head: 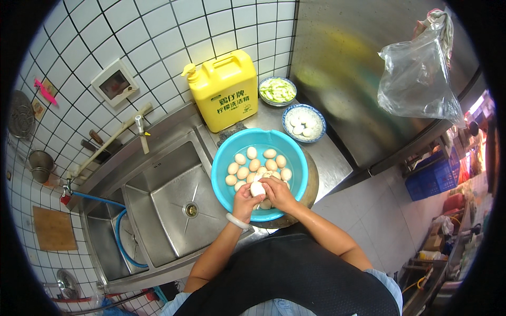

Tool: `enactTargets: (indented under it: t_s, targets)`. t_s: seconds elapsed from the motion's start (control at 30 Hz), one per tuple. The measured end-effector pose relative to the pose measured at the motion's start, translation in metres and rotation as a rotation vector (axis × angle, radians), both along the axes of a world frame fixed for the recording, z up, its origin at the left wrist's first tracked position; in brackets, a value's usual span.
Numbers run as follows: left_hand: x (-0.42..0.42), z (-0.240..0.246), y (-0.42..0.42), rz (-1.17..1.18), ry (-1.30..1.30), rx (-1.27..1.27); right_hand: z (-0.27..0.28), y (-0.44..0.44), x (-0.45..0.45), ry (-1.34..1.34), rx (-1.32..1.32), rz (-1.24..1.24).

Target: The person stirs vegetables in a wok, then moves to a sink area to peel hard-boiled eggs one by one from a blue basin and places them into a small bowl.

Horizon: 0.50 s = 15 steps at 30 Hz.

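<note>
Over the near part of a turquoise plastic basin (218, 166), my left hand (245, 201) grips a white peeled egg (258, 189). My right hand (280, 193) touches the same egg from the right, its fingers bent against the top; whether it pinches a bit of shell cannot be made out. Several brown-shelled eggs (254, 164) lie in the basin, with pale shell pieces (269, 174) just beyond my fingers. Behind the basin, to the right, a blue-and-white bowl (303, 123) holds several white peeled eggs.
The basin rests on a round wooden board (312, 173) on the steel counter (332, 162). A double steel sink (170, 197) with a tap (142, 134) is at the left. Behind stand a yellow detergent jug (225, 91) and a bowl of sliced green vegetable (277, 91). A plastic bag (415, 79) hangs at right.
</note>
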<state>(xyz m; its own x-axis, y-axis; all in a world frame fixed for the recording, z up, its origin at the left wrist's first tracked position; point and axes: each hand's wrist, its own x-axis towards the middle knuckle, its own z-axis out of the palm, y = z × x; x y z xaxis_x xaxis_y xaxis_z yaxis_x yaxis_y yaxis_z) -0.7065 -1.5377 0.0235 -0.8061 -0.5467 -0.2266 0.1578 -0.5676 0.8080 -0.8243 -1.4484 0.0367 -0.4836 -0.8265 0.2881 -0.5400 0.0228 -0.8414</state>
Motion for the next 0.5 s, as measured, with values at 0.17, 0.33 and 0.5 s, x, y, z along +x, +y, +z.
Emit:
enactTargets:
  t_s: [0.17, 0.33, 0.5]
  targets:
    - [0.002, -0.005, -0.002, -0.061, 0.015, 0.051, -0.002, -0.002, -0.002, 0.037, -0.061, -0.124]
    - [0.002, -0.007, -0.009, -0.1, 0.137, 0.292, -0.004, -0.002, -0.013, -0.087, 0.016, -0.209]
    - [0.003, -0.014, -0.012, -0.068, 0.026, 0.389, -0.003, 0.0, -0.026, 0.439, 0.124, -0.254]
